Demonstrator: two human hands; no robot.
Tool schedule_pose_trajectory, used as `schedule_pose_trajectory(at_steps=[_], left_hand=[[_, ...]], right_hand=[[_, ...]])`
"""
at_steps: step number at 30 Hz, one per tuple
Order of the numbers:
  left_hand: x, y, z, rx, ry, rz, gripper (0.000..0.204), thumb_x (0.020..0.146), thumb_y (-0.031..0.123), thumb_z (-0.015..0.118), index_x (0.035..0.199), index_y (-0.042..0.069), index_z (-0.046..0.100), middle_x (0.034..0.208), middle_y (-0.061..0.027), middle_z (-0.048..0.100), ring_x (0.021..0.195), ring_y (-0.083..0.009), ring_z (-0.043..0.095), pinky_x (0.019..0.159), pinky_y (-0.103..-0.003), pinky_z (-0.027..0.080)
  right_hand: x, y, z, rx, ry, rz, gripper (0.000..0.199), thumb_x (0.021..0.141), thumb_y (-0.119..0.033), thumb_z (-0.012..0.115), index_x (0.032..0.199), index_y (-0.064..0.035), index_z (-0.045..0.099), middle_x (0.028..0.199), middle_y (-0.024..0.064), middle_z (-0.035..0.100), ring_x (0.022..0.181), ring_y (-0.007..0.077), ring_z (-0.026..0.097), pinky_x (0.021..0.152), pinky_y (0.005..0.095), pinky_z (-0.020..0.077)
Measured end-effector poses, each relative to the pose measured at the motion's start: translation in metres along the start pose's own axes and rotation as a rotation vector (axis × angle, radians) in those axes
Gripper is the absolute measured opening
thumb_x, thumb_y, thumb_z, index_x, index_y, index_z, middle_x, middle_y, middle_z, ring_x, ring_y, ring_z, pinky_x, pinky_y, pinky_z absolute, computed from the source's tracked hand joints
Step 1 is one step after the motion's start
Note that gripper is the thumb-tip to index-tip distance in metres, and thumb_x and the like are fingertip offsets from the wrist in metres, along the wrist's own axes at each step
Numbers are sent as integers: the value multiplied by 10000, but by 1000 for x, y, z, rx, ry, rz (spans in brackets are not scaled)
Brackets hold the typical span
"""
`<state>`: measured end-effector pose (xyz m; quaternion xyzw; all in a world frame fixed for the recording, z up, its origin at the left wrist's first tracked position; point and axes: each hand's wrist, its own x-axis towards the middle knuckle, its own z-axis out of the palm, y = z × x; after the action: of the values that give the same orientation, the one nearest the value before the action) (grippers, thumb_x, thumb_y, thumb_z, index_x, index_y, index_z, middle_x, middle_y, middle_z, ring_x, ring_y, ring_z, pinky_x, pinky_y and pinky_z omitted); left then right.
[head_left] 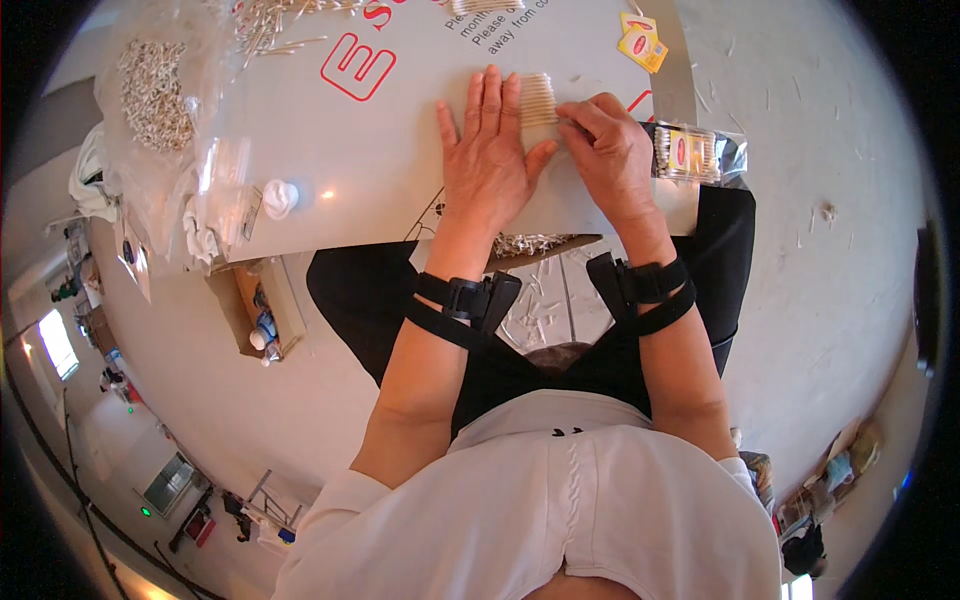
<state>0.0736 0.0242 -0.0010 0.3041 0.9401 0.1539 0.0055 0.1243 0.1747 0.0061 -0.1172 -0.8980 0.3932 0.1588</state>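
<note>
Several slim sticks lie side by side in a neat row of cotton swabs (537, 98) on the pale bench (350, 180), just above the middle of the frame and between the two hands. From my distant seat I judge the row to be very light: thin sticks that look stiff but could snap, with soft tips that would crush under a hard squeeze. Nothing that I can see binds them, so the row would probably fan out or roll if pushed from one side only. I would take hold across both ends at once, with light, even pressure.

On the left, my grip is spread: the left hand (488, 165) lies palm down on the bench, its forefinger just beside the row's left edge and its thumb angled out below. On the right, the grip is much narrower: the right hand (610, 150) curls its fingers in, thumb and forefinger tips near each other at the row's right edge. From this view I cannot tell whether those tips press together or pinch a swab. Right of that hand sits a clear box (688, 153) of swabs.
</note>
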Motion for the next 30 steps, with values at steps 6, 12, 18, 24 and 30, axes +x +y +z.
schedule_pose_trajectory(at_steps=[6,12,18,24,30], left_hand=[[0,1,1,28,40,5,829,867,485,612,1492,45,292,1566,-152,259,1460,-288,220,1145,-595,132],[0,1,1,-1,11,-2,814,887,465,586,1508,63,248,1583,-142,221,1469,-298,190,1150,-594,103],[0,1,0,-2,27,1,807,882,458,596,1502,62,265,1573,-147,244,1463,-300,209,1148,-591,113],[1,2,2,21,61,4,807,864,489,617,1471,39,332,1552,-152,292,1454,-286,238,1141,-594,140],[0,1,2,24,61,7,809,869,498,607,1473,37,329,1554,-148,287,1457,-282,230,1144,-590,135]], right_hand=[[0,-1,1,-25,4,-8,145,793,-137,670,929,-125,719,835,59,630,721,279,654,629,385,525],[0,0,2,-28,5,4,157,789,-143,668,936,-129,720,840,60,633,723,277,654,632,382,526],[0,1,3,-27,-2,14,158,789,-154,669,938,-131,718,836,62,633,723,278,654,630,384,524],[-2,1,4,-19,26,-1,157,779,-152,686,931,-130,717,827,58,628,715,276,651,616,381,518],[-4,1,3,-3,39,-27,145,777,-149,691,917,-124,715,826,57,627,709,271,649,606,379,515]])
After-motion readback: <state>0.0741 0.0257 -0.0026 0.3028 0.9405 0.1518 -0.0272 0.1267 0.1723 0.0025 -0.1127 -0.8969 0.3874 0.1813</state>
